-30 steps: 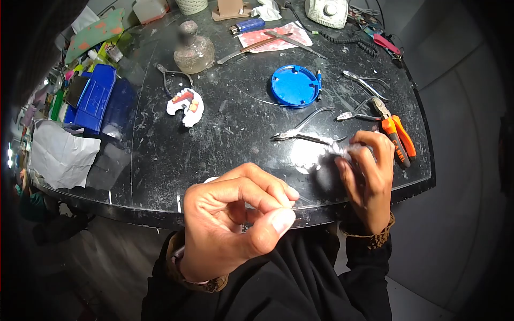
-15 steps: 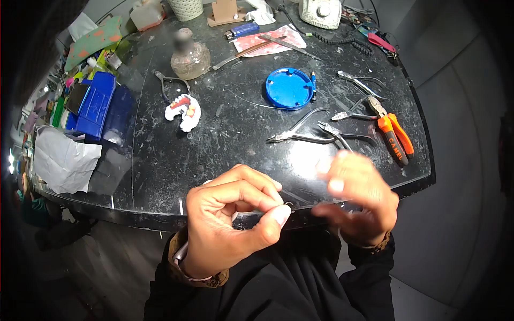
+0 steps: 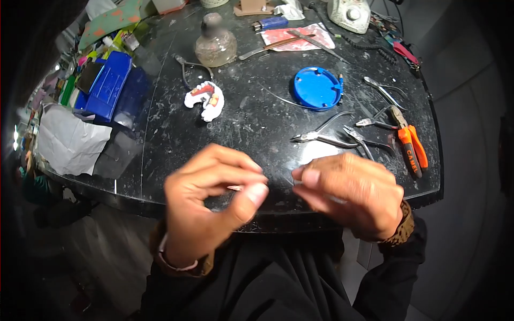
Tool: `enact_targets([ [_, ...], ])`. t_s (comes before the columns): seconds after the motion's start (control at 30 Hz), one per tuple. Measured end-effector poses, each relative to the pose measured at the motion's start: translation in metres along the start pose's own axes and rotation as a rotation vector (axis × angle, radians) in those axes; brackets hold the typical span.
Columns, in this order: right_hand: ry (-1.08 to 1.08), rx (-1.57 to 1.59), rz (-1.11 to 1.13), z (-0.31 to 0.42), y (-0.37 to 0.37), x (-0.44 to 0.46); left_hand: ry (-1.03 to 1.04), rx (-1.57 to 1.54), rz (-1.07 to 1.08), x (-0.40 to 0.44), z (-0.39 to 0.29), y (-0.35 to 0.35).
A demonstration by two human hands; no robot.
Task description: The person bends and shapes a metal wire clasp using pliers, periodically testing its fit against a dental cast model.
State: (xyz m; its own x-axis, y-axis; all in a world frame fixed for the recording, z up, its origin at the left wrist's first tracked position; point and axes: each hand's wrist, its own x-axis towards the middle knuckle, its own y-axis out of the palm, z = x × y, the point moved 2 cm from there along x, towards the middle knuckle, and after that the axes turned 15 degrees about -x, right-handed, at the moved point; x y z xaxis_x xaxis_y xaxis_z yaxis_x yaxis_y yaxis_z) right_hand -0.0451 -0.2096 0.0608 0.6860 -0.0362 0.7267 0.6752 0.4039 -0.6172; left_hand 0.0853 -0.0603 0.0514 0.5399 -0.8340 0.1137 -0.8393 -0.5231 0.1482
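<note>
My left hand [image 3: 214,198] is over the front edge of the bench, thumb and fingertips brought together in a pinch. Anything between those tips is too small and blurred to name. Facing it, my right hand [image 3: 350,195] is also closed, thumb against the curled fingers. A faint thin piece shows at its fingertips, but I cannot make out what it is. A gap separates the two hands. Beyond my right hand lie pliers with slim metal handles [image 3: 324,138]. A white dental cast [image 3: 213,109] with red wax and yellowish teeth sits farther back on the left.
Orange-handled pliers [image 3: 412,147] lie right, near more metal pliers [image 3: 383,91]. A blue round lid [image 3: 316,88] has a wire beside it. Behind stand a glass bottle [image 3: 216,48] and a red wax sheet [image 3: 276,40] with carving tools. A blue box [image 3: 110,88] and crumpled paper [image 3: 69,139] are left.
My right hand has come in toward my left and its fingers have closed. A small curved wire showed at my left fingertips before; it no longer shows there. The view has shifted.
</note>
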Motion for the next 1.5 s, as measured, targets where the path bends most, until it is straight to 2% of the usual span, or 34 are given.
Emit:
enact_targets([
  [0.07, 0.011, -0.018, 0.087, -0.009, 0.004, 0.009, 0.02, 0.212, -0.098, 0.002, -0.003, -0.014],
  [0.1, 0.017, -0.016, 0.152, -0.017, 0.008, 0.011, -0.054, 0.307, -0.069, 0.001, -0.003, -0.024],
  [0.17, 0.058, 0.052, 0.181, -0.025, 0.019, 0.013, -0.077, 0.508, -0.026, -0.006, -0.001, -0.03],
  [0.27, 0.191, 0.242, 0.159, -0.028, 0.039, 0.006, -0.159, 0.668, 0.016, -0.026, 0.012, -0.027],
  [0.33, 0.204, 0.308, 0.112, -0.023, 0.047, -0.001, -0.084, 0.764, -0.012, -0.035, 0.02, -0.017],
  [0.43, 0.202, 0.363, 0.08, -0.014, 0.057, -0.009, -0.004, 0.674, -0.023, -0.036, 0.035, -0.014],
  [0.67, 0.309, 0.436, 0.19, -0.015, 0.069, -0.026, 0.181, 0.655, -0.067, -0.027, 0.056, 0.003],
  [0.8, 0.199, 0.357, 0.266, -0.019, 0.065, -0.022, 0.227, 0.584, -0.125, -0.031, 0.064, 0.007],
  [1.03, 0.178, 0.351, 0.333, -0.019, 0.058, -0.017, 0.361, 0.555, -0.194, -0.034, 0.073, 0.009],
  [1.33, 0.128, 0.357, 0.326, -0.027, 0.053, -0.014, 0.305, 0.631, -0.129, -0.033, 0.069, 0.011],
  [1.5, 0.093, 0.31, 0.35, -0.029, 0.05, -0.013, 0.362, 0.664, -0.146, -0.033, 0.071, 0.01],
])
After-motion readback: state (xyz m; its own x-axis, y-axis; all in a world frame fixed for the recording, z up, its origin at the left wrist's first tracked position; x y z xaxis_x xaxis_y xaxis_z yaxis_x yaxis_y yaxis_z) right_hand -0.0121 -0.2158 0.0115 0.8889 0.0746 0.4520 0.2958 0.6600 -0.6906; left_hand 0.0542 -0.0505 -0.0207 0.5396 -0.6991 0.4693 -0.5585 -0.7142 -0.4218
